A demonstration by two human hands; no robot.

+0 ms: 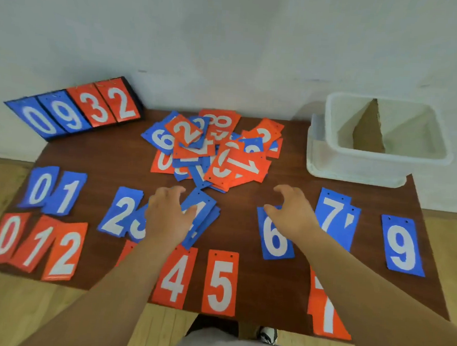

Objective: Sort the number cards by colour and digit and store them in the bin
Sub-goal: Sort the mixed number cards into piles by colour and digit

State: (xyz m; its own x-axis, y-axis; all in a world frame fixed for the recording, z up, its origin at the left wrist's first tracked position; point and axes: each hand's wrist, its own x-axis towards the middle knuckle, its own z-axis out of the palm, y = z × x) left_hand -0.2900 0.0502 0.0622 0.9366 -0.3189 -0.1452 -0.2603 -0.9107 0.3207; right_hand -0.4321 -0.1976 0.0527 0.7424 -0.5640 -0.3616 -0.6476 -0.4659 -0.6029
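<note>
A mixed heap of red and blue number cards [218, 148] lies at the table's far middle. Sorted cards lie in two rows nearer me: blue 0 [40, 186], blue 1 [67, 193], blue 2 [120, 210], a blue 4 stack [205, 211], blue 6 [275, 238], blue 7 [335, 219], blue 9 [402, 246]; red 0 [5, 236], red 1 [37, 245], red 2 [66, 252], red 4 [175, 276], red 5 [220, 283], red 7 [327, 318]. My left hand [167, 213] rests on the blue 4 stack, thumb on the top card. My right hand [292, 208] hovers loosely curled and empty above the blue 6. The white bin [356, 164] stands at the far right.
A flip scoreboard [76, 110] showing 0 9 3 2 leans against the wall at the far left. A brown cardboard divider [369, 128] stands inside the bin. The table [245, 227] is dark wood, with a pale wooden floor around it and my shoe [268, 335] below its front edge.
</note>
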